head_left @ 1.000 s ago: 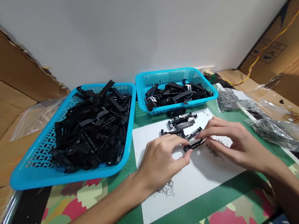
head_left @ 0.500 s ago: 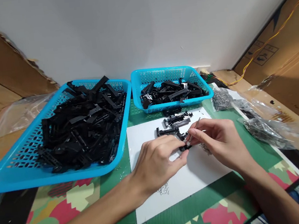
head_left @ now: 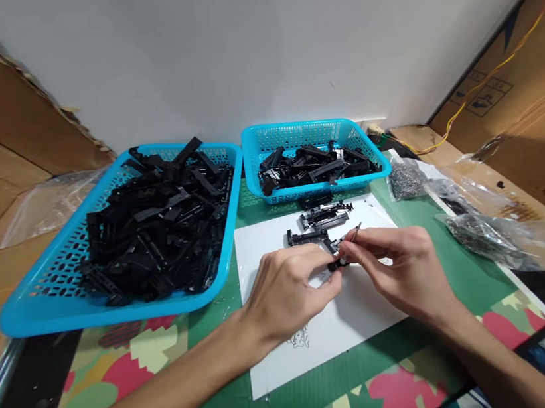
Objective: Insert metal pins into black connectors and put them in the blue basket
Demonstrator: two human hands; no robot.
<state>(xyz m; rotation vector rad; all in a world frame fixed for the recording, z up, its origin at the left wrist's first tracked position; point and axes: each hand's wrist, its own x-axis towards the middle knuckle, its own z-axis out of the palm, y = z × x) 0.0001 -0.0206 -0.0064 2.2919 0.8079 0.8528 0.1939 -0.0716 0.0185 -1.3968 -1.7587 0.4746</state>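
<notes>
My left hand (head_left: 288, 289) is closed, pinching a small black plastic part (head_left: 334, 266) between thumb and fingertips just over the white sheet (head_left: 285, 373). From the right, my right hand (head_left: 403, 263) meets it, thumb and fingers closed on slim metal tweezers (head_left: 357, 229). Their back end sticks up above the fingers, while the working tip is at the black part and mostly hidden. Several more black plastic parts (head_left: 307, 236) lie on the sheet beyond my hands. Small bent wire pieces (head_left: 298, 338) are scattered near my left wrist.
A large blue basket (head_left: 22, 322) heaped with black parts stands on the left. Behind the sheet is a smaller blue basket (head_left: 381, 156), also holding black parts. Clear bags of small metal pieces (head_left: 483, 240) lie on the right, near cardboard (head_left: 540, 142) and a yellow wire (head_left: 452, 120).
The view has shifted slightly. My right hand has dropped a little and tilted its tweezers lower, while my left hand keeps its pinch on the black part.
</notes>
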